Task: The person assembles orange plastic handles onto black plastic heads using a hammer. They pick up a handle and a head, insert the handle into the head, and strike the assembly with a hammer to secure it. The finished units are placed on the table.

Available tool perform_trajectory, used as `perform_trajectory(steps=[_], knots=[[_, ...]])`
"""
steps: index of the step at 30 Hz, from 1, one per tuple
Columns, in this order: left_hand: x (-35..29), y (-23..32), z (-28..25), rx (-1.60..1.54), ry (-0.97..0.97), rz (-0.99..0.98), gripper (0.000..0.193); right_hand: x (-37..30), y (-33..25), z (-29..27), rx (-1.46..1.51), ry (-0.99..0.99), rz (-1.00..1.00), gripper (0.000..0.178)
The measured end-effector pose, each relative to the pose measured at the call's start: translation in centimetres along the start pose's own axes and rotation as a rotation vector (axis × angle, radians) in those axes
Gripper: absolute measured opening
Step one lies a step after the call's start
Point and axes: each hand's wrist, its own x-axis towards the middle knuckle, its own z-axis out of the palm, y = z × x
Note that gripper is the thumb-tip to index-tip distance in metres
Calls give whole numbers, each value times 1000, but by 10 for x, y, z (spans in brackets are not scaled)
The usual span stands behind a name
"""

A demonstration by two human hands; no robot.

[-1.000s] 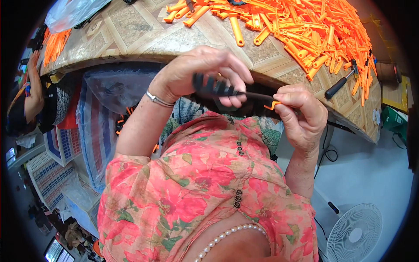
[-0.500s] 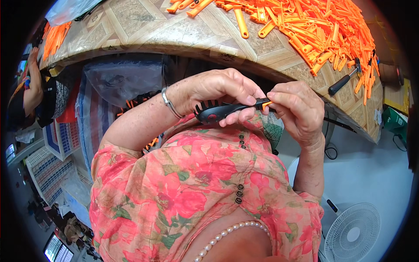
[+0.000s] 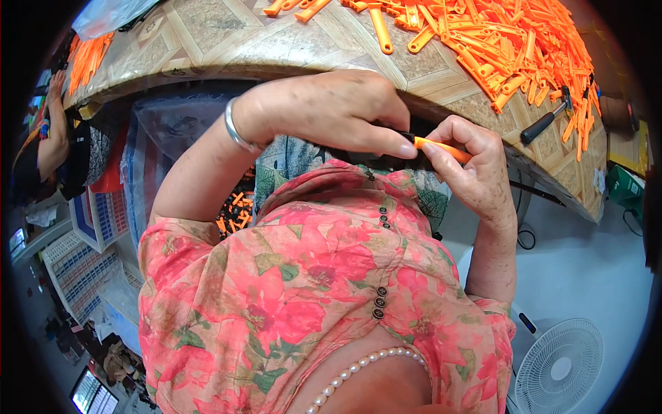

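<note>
Above my lap, at the table's front edge, my left hand (image 3: 338,114) is closed over a black pasta server (image 3: 408,136). Most of its toothed head is hidden under the hand and blurred in shadow. My right hand (image 3: 476,155) pinches an orange plastic handle (image 3: 448,149) between thumb and fingers. The handle's end meets the server's black shaft by my left fingertips; how far one sits in the other I cannot tell.
A large heap of orange handles (image 3: 510,48) covers the table's (image 3: 269,45) far right. A black-handled hammer (image 3: 541,127) lies beside it. Orange and black pieces (image 3: 238,210) sit low under my left arm. A white fan (image 3: 560,367) stands at right; another person's arm (image 3: 54,134) shows at far left.
My left hand has turned over and risen, now covering the server's head that showed before. In my right hand the orange handle shows at greater length.
</note>
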Motion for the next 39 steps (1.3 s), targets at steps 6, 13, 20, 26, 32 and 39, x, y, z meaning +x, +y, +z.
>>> perform_trajectory(steps=[6,13,20,26,32,39], knots=[[5,14,36,316,313,-120,30,-1,0,0,74,41,51,11],[10,14,53,333,503,-97,25,5,9,2,23,88,-25,12],[8,9,45,310,527,-129,22,16,11,-3,35,80,-107,12],[3,2,50,-209,485,-318,25,15,15,-14,37,269,-174,24],[6,0,59,-820,501,-337,24,7,26,-8,619,232,-59,56],[-2,-13,55,-707,731,-391,25,-15,48,-56,-651,917,-7,42]])
